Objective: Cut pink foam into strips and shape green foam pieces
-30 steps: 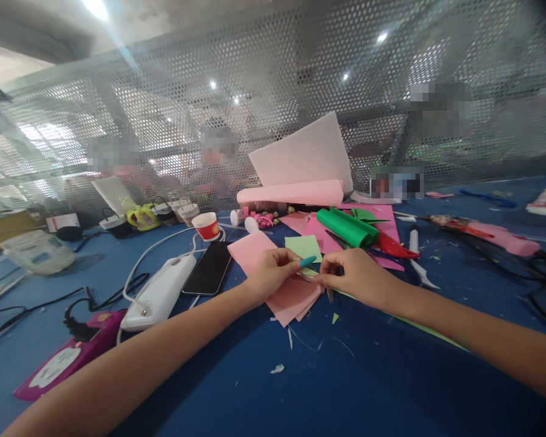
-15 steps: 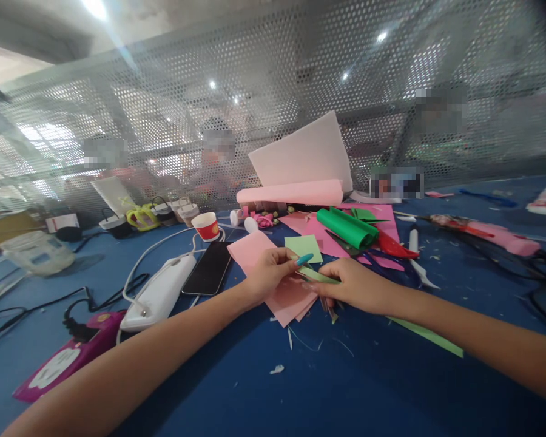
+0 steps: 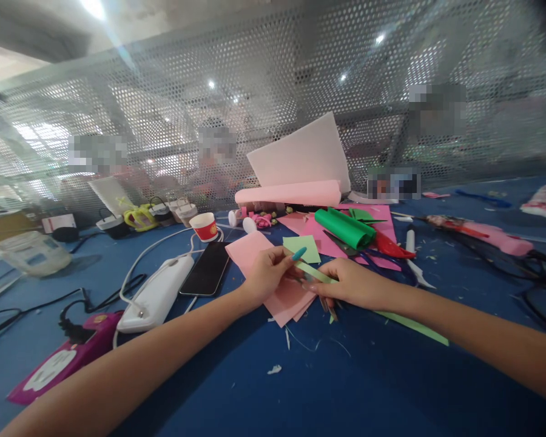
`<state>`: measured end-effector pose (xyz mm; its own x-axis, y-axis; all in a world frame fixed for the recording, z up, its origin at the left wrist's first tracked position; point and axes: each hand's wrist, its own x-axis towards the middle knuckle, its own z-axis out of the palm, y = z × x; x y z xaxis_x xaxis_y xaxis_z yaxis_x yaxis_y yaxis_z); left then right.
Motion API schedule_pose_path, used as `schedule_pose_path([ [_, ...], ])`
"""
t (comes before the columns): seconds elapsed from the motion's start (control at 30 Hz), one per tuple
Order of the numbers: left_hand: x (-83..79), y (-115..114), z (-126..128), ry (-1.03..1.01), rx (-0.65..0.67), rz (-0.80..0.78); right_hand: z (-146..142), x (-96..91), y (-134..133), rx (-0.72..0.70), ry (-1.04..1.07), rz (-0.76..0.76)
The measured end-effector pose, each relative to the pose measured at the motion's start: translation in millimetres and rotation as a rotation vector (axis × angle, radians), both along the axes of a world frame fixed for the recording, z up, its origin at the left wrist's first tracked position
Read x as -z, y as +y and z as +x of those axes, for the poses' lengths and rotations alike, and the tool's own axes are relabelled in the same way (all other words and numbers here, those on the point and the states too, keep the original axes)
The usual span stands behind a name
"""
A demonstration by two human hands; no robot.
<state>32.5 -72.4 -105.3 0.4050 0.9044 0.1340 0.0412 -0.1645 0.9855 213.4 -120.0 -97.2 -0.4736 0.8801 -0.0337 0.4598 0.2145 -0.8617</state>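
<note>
A long strip of light green paper (image 3: 316, 272) is stretched between my two hands. My left hand (image 3: 268, 276), with a turquoise thumbnail, is closed in a pinch on its far end. The fingers of my right hand (image 3: 352, 282) grip the same strip a little to the right, and its tail passes beneath my right wrist toward the lower right. Under my hands lie overlapping sheets of pink paper (image 3: 282, 306). Just beyond them is a square of pale green paper (image 3: 304, 246). My left fingertips are partly hidden.
A green roll (image 3: 346, 228), red-handled scissors (image 3: 394, 246) and bright pink sheets lie behind my right hand. To the left are a black phone (image 3: 205, 269), a white power strip (image 3: 157, 294) and a red cup (image 3: 204, 227). A pink hot glue gun (image 3: 495, 235) rests at right.
The tail of the green strip has shifted left and up under my right arm. My hands keep their pinch, and the view has moved slightly.
</note>
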Motion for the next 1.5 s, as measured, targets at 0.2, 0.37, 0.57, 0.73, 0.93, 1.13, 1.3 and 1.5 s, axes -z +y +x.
schedule_pose_path([
  [0.2,3.6,4,-3,0.036,-0.016,0.050,-1,2.6,2,-0.032,0.070,-0.056],
  [0.37,1.4,3,-4,0.022,0.013,0.017,-1,2.4,2,-0.066,0.113,-0.098],
  [0.57,1.1,4,-2,-0.029,0.064,-0.083,1,6.5,6,-0.094,0.140,-0.119],
  [0.73,3.0,6,-4,-0.108,0.033,-0.069,-2,3.0,5,-0.072,0.197,-0.197],
  [0.93,-0.8,4,-3,-0.231,0.074,-0.087,-12,2.0,-3,0.168,0.391,-0.251],
  [1.13,-0.5,-6,3,-0.248,0.047,-0.151,-16,12.6,-4,0.104,0.366,-0.155],
  [1.3,0.8,-15,9,-0.287,0.093,-0.126,-16,10.2,-6,0.053,0.318,-0.108],
  [1.5,-14.4,-8,4,-0.247,0.066,-0.061,-12,7.5,-9,0.213,0.582,-0.110],
])
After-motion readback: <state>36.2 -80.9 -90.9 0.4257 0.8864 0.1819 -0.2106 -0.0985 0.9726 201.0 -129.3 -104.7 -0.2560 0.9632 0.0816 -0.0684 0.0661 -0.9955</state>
